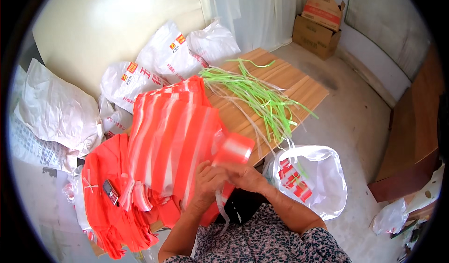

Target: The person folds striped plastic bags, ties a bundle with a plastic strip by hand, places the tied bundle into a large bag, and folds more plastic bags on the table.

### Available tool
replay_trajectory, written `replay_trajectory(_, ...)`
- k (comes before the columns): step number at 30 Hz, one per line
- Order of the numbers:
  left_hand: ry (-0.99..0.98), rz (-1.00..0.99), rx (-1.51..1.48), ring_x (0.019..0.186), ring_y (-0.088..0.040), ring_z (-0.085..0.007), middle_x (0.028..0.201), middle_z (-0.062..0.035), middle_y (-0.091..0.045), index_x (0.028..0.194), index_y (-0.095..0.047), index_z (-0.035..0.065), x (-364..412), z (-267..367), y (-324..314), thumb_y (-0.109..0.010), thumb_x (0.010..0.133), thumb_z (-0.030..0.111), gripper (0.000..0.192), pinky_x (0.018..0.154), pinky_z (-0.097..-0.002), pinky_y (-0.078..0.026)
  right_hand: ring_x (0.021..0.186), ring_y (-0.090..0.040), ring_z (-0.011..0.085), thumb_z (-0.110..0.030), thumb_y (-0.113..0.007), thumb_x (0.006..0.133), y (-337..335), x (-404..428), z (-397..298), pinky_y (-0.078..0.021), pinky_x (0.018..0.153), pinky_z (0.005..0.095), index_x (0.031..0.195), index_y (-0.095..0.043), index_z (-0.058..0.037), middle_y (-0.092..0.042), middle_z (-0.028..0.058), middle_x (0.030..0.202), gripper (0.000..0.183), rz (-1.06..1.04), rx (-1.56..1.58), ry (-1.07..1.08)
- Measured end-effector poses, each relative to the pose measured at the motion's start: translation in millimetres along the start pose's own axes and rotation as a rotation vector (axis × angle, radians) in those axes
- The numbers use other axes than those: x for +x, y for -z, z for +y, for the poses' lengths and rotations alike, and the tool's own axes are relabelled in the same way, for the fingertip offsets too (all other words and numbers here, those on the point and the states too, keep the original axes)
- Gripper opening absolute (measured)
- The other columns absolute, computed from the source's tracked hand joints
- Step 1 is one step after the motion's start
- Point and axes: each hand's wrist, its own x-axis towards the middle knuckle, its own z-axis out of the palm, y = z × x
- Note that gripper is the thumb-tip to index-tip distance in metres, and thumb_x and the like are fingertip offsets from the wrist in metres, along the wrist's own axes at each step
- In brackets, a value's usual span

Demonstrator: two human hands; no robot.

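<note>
My left hand [209, 179] and my right hand [242, 176] meet at the table's near edge, both on a small folded red-and-white striped plastic piece [234, 149]. A pale plastic strip [220, 207] hangs below my left hand. Beside them, a stack of red-and-white striped plastic bags [168, 140] covers the table's left part. Further left lies a pile of red plastic bags [105, 193] with a mobile phone [111, 192] on it. Green and clear plastic strips [259, 101] are spread over the wooden table [305, 84]. My fingers partly hide their grip.
An open white plastic bag [329, 179] holding red-and-white pieces stands right of the table. Filled white sacks [63, 105] line the wall behind and left. Two cardboard boxes [314, 35] are stacked at the back. A brown wooden furniture piece [407, 150] stands at the right.
</note>
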Motion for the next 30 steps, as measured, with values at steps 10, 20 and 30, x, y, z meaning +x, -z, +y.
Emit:
replay_trajectory(10,0.01,0.009,-0.003,0.08,-0.06,-0.0233,0.09,-0.0024,-0.063,0.086,-0.068,0.014,-4,-3,3,-0.076,0.071,0.008,0.018,0.082,-0.0391,-0.045,0.076,-0.058,0.0305,0.0,-0.063,0.075,7,-13,1,-0.0477,0.069,0.0409,0.094,-0.068,-0.0059,-0.058,0.0086,0.078,0.021,0.36,-0.815,0.563)
replay_trajectory(20,0.189,0.009,0.119,0.084,-0.062,-0.0267,0.09,-0.0076,-0.064,0.097,-0.07,0.0063,-13,-10,9,-0.072,0.074,0.009,0.023,0.074,-0.0389,-0.047,0.072,-0.056,0.0261,-0.002,-0.065,0.076,9,-48,3,-0.0426,0.066,0.0391,0.096,-0.069,-0.0076,-0.053,0.0062,0.071,0.021,0.368,-0.976,0.448)
replay_trajectory(30,0.325,-0.067,0.241,0.07,-0.057,-0.0298,0.07,-0.0095,-0.057,0.074,-0.063,0.0051,-14,-13,14,-0.071,0.081,0.015,0.014,0.064,-0.0404,-0.043,0.067,-0.056,0.0285,-0.003,-0.063,0.079,10,-46,38,-0.0425,0.064,0.0401,0.09,-0.067,-0.0068,-0.053,0.0079,0.066,0.013,0.343,-0.94,0.38)
